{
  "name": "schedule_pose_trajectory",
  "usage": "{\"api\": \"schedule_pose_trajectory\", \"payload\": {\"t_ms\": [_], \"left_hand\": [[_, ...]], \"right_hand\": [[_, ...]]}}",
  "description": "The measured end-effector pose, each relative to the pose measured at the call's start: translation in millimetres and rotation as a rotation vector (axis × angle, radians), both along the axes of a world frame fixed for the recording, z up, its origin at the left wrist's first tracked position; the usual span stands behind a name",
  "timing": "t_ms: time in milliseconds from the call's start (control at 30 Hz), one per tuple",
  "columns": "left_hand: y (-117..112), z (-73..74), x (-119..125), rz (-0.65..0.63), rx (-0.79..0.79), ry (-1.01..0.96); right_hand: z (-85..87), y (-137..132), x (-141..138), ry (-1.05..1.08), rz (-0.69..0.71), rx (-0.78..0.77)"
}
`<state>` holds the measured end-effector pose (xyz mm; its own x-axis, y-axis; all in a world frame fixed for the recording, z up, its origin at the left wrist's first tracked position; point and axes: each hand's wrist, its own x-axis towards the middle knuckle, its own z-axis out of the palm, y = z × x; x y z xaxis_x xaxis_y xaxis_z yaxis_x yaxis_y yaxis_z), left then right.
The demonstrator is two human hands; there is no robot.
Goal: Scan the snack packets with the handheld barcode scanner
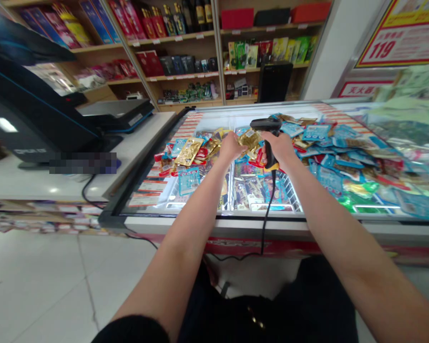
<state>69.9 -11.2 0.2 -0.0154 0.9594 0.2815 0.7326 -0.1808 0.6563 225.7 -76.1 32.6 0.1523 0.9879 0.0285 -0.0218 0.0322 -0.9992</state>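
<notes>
My right hand [283, 148] is wrapped around the handle of a black barcode scanner [266, 125], whose head faces left. From the handle's yellow-trimmed base a black cable [268, 214] hangs over the front edge. Just left of it, my left hand [230, 147] is closed at the edge of a shiny gold snack packet [249, 138], which sits between both hands below the scanner head. Its fingertips are partly hidden. Gold, blue and red packets lie around the hands, including a flat gold packet [188, 151] and a blue packet [188, 181] to the left.
The packets lie on a glass-topped freezer [200, 119] with wire baskets under the glass. A larger packet pile [329, 143] spreads to the right. On the left counter [128, 162] stand a black checkout machine [28, 105] and a flat scale [117, 114]. Stocked shelves [178, 76] line the back.
</notes>
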Motion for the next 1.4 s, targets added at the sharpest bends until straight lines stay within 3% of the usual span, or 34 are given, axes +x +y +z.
{"api": "schedule_pose_trajectory", "payload": {"t_ms": [267,467,700,933,1400], "left_hand": [[13.5,1.8,-32.6,0.072,-0.116,-0.519],[12.1,9.5,-45.7,0.096,-0.093,-0.71],[5.9,18.8,-52.0,0.209,-0.109,-0.763],[10.5,12.8,-50.7,0.113,-0.083,-0.804],[13.6,11.5,-51.0,0.144,-0.082,-0.783]], "right_hand": [[-2.2,-2.7,-4.7,-0.005,0.028,0.013],[-3.2,-6.8,-7.4,-0.031,0.073,0.002],[-4.4,-11.7,-11.1,-0.081,0.141,0.005],[-1.5,-15.8,-12.8,-0.092,0.19,0.003],[-4.0,-15.3,-11.4,-0.116,0.238,0.047]]}}
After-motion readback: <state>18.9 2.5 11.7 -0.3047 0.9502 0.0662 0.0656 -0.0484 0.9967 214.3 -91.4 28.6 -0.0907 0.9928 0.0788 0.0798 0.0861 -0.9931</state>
